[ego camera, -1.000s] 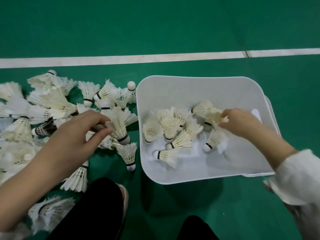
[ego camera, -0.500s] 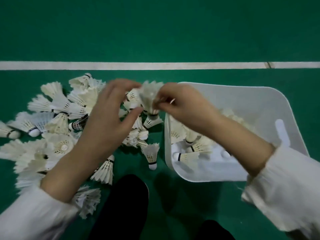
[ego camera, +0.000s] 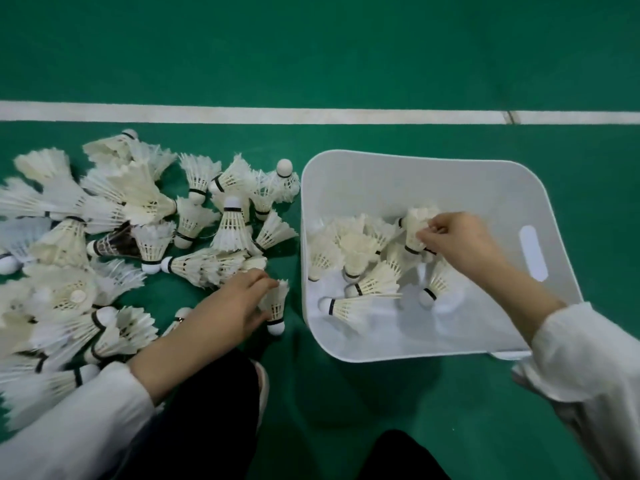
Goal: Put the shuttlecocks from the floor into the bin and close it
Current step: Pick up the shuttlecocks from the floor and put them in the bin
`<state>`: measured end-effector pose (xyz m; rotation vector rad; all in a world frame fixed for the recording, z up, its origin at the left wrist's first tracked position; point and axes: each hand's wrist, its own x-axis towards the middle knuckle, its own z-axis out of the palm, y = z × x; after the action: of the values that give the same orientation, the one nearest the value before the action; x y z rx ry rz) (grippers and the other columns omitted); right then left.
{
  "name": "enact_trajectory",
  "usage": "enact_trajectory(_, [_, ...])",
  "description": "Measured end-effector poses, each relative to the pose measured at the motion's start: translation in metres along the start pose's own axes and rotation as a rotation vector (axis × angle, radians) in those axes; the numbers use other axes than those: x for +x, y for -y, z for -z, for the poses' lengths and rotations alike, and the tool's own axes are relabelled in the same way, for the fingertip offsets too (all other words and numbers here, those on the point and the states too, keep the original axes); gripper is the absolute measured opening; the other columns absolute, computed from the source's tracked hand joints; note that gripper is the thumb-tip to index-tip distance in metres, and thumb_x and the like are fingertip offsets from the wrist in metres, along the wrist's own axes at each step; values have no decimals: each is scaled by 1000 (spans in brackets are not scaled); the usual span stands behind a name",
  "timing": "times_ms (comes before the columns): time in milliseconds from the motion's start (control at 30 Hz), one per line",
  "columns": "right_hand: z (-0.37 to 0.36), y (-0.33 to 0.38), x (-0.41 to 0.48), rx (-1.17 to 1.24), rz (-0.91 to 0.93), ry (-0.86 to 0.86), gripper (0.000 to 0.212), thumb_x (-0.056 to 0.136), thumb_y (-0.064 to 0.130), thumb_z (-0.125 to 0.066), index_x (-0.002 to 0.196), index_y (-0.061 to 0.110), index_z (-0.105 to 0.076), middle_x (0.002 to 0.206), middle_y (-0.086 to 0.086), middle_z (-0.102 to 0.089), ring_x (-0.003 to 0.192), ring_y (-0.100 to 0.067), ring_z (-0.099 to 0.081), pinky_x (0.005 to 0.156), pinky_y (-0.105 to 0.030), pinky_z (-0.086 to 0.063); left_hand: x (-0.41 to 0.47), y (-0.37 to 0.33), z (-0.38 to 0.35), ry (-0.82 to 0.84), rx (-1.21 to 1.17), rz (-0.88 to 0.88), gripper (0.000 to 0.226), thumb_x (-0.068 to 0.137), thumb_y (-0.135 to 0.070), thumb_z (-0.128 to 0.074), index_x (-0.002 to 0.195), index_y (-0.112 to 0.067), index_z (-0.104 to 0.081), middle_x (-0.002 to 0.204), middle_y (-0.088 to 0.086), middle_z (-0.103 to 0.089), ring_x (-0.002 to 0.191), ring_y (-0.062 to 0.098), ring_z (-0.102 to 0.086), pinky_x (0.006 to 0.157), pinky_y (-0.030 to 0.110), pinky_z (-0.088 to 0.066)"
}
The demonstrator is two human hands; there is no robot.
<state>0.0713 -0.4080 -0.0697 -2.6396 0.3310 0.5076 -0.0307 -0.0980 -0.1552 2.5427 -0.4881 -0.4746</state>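
While the right hand [ego camera: 457, 244] reaches inside the white rounded plastic bin [ego camera: 381, 159], fingers pinching a white feather shuttlecock [ego camera: 415, 226] over those already lying there, the left hand [ego camera: 235, 303] curls round another white-tipped shuttlecock [ego camera: 277, 308] on the green court floor [ego camera: 346, 64], just beside the bin's left wall. Filling looks far from done, since a large heap of feather shuttlecocks [ego camera: 104, 237] lies left of the bin; next the right must release and the left lift its catch over the rim.

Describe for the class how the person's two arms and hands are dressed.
Both arms wear loose white long sleeves; the left sleeve and right sleeve end above the wrist. The left hand and right hand are bare: no gloves, rings or watch show.
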Motion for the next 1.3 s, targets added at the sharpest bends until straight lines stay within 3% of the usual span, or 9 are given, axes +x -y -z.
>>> enact_trajectory(200, [-3, 1, 9, 142, 29, -127, 21, 85, 20, -60, 80, 1, -65, 68, -17, -60, 59, -23, -48, 59, -30, -38, 1, 7, 1, -7, 4, 66, 22, 77, -27, -64, 78, -5, -65, 82, 8, -55, 73, 29, -56, 66, 28, -43])
enact_trajectory(333, [-8, -1, 3, 123, 54, -143, 20, 86, 21, -60, 76, 4, -65, 71, -18, -64, 64, -29, -56, 62, -34, -44, -8, 6, 6, -24, -68, 72, 14, 78, -22, -72, 83, -11, -65, 90, 1, -55, 83, 20, -48, 74, 30, -40])
enact_trajectory(467, [-17, 0, 0, -31, 45, -21, 23, 86, 19, -61, 72, 1, -66, 53, -8, -51, 51, -17, -44, 49, -26, -33, -11, 8, 10, -30, -97, 102, 21, 84, -35, -63, 90, -15, -62, 89, -12, -47, 87, 11, -42, 75, 24, -31])
enact_trajectory(667, [7, 12, 11, 124, 29, -112, 22, 84, 21, -62, 79, 0, -67, 80, -27, -67, 53, -22, -47, 56, -30, -39, -13, 6, 12, -26, -109, 94, 51, 76, -60, -33, 89, -19, -60, 88, -15, -48, 86, 6, -42, 75, 23, -34])
enact_trajectory(800, [-15, 5, 10, 66, -20, 25, 16, 86, 21, -62, 77, 9, -68, 65, -6, -61, 52, -16, -45, 49, -26, -37, -11, 6, 12, -60, -130, 91, 49, 74, -60, -34, 85, -18, -59, 86, -12, -53, 85, 9, -45, 74, 23, -35])
enact_trajectory(900, [-29, -7, 11, -34, -86, 111, 26, 84, 19, -62, 74, -5, -65, 59, -8, -50, 49, -15, -38, 47, -27, -28, -12, 4, 13, -77, -154, 57, 38, 76, -56, -38, 81, -22, -54, 82, -11, -54, 80, 8, -46, 71, 23, -37])
enact_trajectory(1067, [-31, -5, 13, -63, -44, 142, 20, 84, 25, -60, 95, 9, -68, 90, -8, -66, 78, -21, -57, 60, -27, -39, -14, -2, 19, -117, -211, 35, 10, 86, -29, -62, 87, -21, -56, 79, -11, -59, 72, 4, -55, 63, 19, -41])
enact_trajectory(1167, [-17, 9, 0, -287, 84, 87, 33, 82, 37, -63, 112, 22, -61, 118, 0, -57, 92, -22, -61, 78, -33, -47, -17, -5, 21, -133, -250, 4, 8, 85, -22, -64, 91, -21, -60, 80, -20, -57, 76, -11, -52, 68, 7, -39])
enact_trajectory(1300, [19, 67, -49, -128, 365, -97, 13, 87, 23, -57, 99, 23, -62, 93, 7, -61, 75, -18, -63, 71, -32, -48, -27, -7, 33, -138, -251, -30, 6, 85, -21, -63, 87, -24, -58, 83, -17, -57, 79, -5, -51, 70, 10, -39])
